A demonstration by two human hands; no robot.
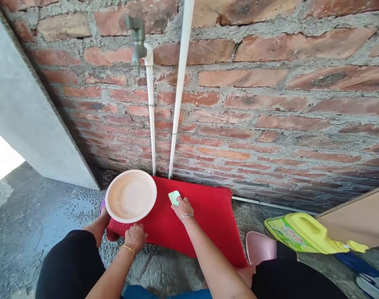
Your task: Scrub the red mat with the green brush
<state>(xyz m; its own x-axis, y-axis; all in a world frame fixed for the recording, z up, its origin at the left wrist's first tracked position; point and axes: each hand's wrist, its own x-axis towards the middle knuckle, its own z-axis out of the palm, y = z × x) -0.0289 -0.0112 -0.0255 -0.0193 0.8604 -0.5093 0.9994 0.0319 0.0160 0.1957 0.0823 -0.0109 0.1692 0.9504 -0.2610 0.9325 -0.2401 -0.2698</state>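
A red mat (204, 216) with a textured pile at its ends lies spread over a low support by the brick wall. My right hand (183, 207), with a silver bangle at the wrist, is closed around a pale green scrub brush (174, 196) on the mat. Whether bristles are underneath is hidden. My left hand (135, 237), with a gold bracelet, has its fingers curled on the mat's front edge, just below the basin. The round, pale pink basin (131, 195) stands on the mat's left end with what looks like water in it.
A tap (136, 43) on a white pipe (150, 108) is above the basin. To the right are a yellow detergent jug (304, 230) lying tilted, a pink scoop-like thing (260, 246) and a tan board (357, 216). A grey slab (42, 99) leans at left over wet concrete floor (67, 211).
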